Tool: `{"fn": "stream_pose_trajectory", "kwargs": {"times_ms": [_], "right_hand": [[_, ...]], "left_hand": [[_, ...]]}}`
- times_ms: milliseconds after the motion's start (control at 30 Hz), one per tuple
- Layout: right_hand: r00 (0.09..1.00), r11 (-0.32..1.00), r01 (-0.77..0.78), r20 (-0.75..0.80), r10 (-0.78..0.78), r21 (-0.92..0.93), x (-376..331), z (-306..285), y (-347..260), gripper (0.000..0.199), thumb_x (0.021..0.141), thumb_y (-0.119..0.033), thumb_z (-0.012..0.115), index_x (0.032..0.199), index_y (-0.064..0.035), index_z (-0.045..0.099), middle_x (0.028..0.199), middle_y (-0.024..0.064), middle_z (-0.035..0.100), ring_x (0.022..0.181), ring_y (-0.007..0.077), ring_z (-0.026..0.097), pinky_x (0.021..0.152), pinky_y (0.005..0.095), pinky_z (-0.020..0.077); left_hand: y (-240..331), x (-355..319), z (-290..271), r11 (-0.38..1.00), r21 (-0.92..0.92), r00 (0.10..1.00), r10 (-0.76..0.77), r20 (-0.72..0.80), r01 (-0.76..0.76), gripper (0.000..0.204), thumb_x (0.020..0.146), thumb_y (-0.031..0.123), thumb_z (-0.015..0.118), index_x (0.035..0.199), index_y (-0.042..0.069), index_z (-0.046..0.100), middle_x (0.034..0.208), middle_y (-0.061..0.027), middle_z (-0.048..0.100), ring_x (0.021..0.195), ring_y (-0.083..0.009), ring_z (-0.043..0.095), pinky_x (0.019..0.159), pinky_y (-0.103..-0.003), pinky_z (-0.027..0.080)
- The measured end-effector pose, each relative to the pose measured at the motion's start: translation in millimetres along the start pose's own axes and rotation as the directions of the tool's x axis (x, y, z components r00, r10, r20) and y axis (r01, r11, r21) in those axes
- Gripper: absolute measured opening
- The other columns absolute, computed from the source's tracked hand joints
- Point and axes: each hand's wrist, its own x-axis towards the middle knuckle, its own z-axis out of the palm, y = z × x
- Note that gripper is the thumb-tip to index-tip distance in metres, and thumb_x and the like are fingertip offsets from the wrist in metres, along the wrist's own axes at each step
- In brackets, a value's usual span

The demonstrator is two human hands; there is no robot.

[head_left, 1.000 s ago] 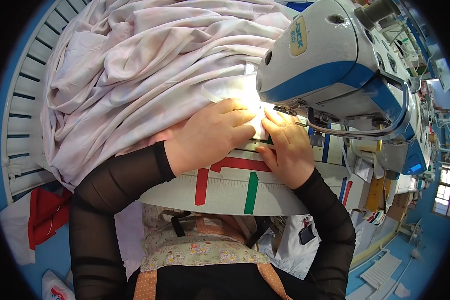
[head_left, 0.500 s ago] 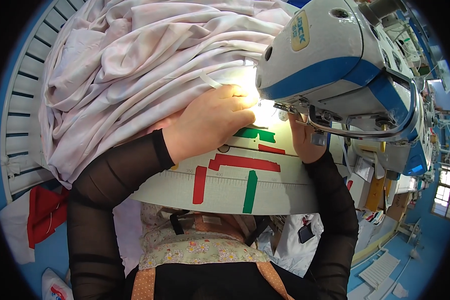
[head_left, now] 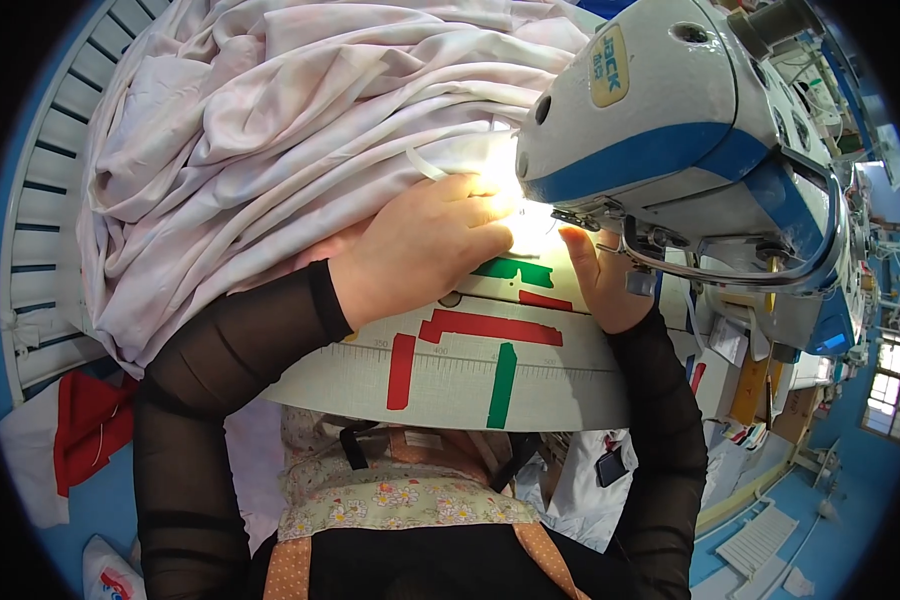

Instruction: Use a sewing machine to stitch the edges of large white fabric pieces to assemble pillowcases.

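Head view, single frame. Left hand (head_left: 425, 255) lies palm down on the pale pink cloth (head_left: 270, 130), fingers (head_left: 480, 215) stretched flat and together, pressing the cloth edge toward the needle area of the sewing machine (head_left: 670, 150). Nothing is gripped; the hand is spread on the fabric. Fingertips sit right under the machine lamp, where glare washes out detail (needle itself not readable).

Right hand (head_left: 600, 280) is on the far side of the needle area, partly tucked under the machine head. One finger (head_left: 573, 240) points up toward the lit spot; whether the fingers pinch the cloth or only rest on it, I cannot tell.

Cloth: large crumpled heap, piled up and to the left of the machine, draping over the left edge of the counter (head_left: 450, 385). Its near edge runs under the left hand to the needle area.

Counter: pale surface with a printed ruler scale, plus red tape strips (head_left: 490, 327) and green tape strips (head_left: 502, 385) stuck near the front edge. A second green patch (head_left: 515, 270) lies between the two hands.

Both forearms wear sheer black sleeves (head_left: 190, 400). Floral apron (head_left: 400, 495) visible at the bottom. Red fabric (head_left: 95, 425) lies low left, well apart from the counter.
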Motion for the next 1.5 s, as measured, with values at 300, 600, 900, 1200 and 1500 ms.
{"fn": "stream_pose_trajectory", "kwargs": {"times_ms": [300, 600, 900, 1200, 1500], "right_hand": [[0.982, 0.963, -0.185, 0.000, 0.189, 0.198, -1, 4, -4, 0.046, 0.094, -0.037, 0.063, 0.117, 0.0023, 0.058, 0.103, 0.0172, 0.065, 0.094, 0.0307, 0.064, 0.085, 0.0378, 0.0502], [0.955, 0.901, -0.296, 0.134, 0.266, 0.317, 10, -11, -15, 0.036, 0.086, -0.032, 0.071, 0.099, 0.0006, 0.065, 0.084, 0.0155, 0.067, 0.074, 0.0293, 0.066, 0.070, 0.0352, 0.0521], [0.985, 0.965, -0.170, -0.003, 0.174, 0.198, -5, -8, -9, 0.027, 0.087, -0.016, 0.067, 0.108, 0.0000, 0.062, 0.091, 0.0174, 0.067, 0.081, 0.0321, 0.066, 0.073, 0.0376, 0.0510], [0.975, 0.976, -0.179, -0.112, 0.194, 0.127, -42, -29, -12, 0.038, 0.085, 0.000, 0.062, 0.122, -0.0019, 0.059, 0.127, 0.0179, 0.060, 0.119, 0.0364, 0.055, 0.105, 0.0437, 0.0404], [0.951, 0.951, -0.274, -0.111, 0.290, 0.143, -70, -23, -7, 0.033, 0.085, 0.001, 0.061, 0.118, 0.0004, 0.061, 0.123, 0.0183, 0.062, 0.117, 0.0353, 0.057, 0.101, 0.0413, 0.0434]], "left_hand": [[-5, 4, 4, 1.000, -0.007, 0.999, -0.008, -0.037, 0.008, 0.010, 0.077, 0.012, 0.060, 0.086, 0.008, 0.059, 0.098, -0.0077, 0.060, 0.094, -0.0281, 0.057, 0.078, -0.039, 0.049], [-7, 1, 9, 0.999, 0.037, 0.998, -0.016, -0.065, 0.019, 0.009, 0.077, 0.012, 0.060, 0.086, 0.008, 0.059, 0.095, -0.0071, 0.060, 0.091, -0.0278, 0.057, 0.076, -0.038, 0.050], [-7, -18, -11, 0.996, 0.052, 0.997, -0.066, -0.031, 0.067, 0.013, 0.078, 0.010, 0.061, 0.090, 0.007, 0.059, 0.091, -0.0088, 0.061, 0.088, -0.0275, 0.060, 0.075, -0.039, 0.050], [19, -168, -124, 0.786, 0.491, 0.925, -0.352, -0.145, 0.376, 0.021, 0.077, 0.001, 0.057, 0.097, 0.004, 0.063, 0.097, -0.0117, 0.067, 0.091, -0.0298, 0.064, 0.079, -0.039, 0.052], [37, -233, -144, 0.739, 0.538, 0.913, -0.307, -0.267, 0.406, 0.018, 0.080, 0.002, 0.058, 0.097, 0.005, 0.063, 0.097, -0.0105, 0.068, 0.090, -0.0299, 0.065, 0.078, -0.038, 0.053]]}}
